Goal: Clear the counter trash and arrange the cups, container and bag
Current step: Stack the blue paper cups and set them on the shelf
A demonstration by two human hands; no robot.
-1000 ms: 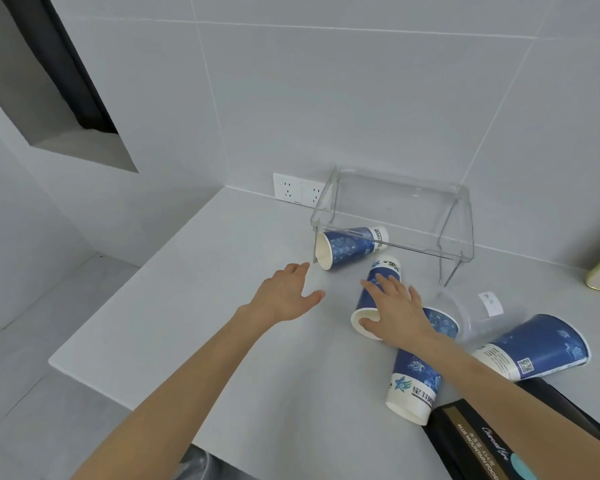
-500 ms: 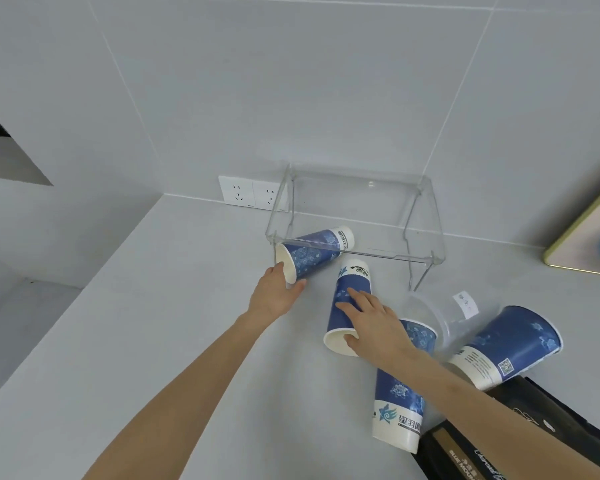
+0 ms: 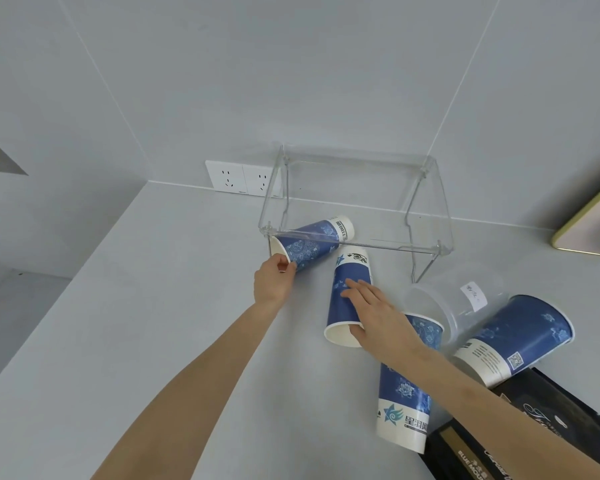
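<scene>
Four blue paper cups on their sides on the bench (image 3: 125, 341), my left hand (image 3: 273, 282) pinching the far cup (image 3: 310, 244) by its rim under the clear rack (image 3: 357, 202), my right hand (image 3: 378, 320) clasping the middle cup (image 3: 349, 289) at its mouth, clear container (image 3: 440, 303) and black bag (image 3: 520, 441) to the right.

Bright even light, soft shadows, edges seemingly warped

The black bag (image 3: 548, 441) is running off the bottom-right edge; the right forearm is covering the middle cup (image 3: 407, 389).
</scene>
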